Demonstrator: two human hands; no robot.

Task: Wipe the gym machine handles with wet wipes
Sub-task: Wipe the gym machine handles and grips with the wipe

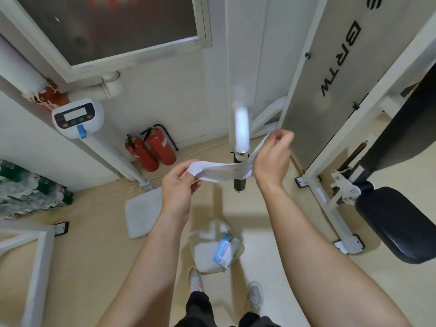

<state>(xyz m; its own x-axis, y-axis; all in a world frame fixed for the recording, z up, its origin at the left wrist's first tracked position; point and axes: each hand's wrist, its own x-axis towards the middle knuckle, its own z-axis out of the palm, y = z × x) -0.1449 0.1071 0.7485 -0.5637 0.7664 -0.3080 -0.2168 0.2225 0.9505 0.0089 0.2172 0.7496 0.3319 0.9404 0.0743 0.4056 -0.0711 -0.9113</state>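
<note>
Head view: your left hand (pixel 180 182) and right hand (pixel 273 153) each pinch an end of the wipe (pixel 224 171), stretched just in front of the handle (pixel 240 161). Pull harder and it could tear, or slip from one pinch to the floor.

Black letters "GRTW" run sideways down the grey panel (pixel 330 67), above the right hand (pixel 273 159); other labels are unreadable.
</note>
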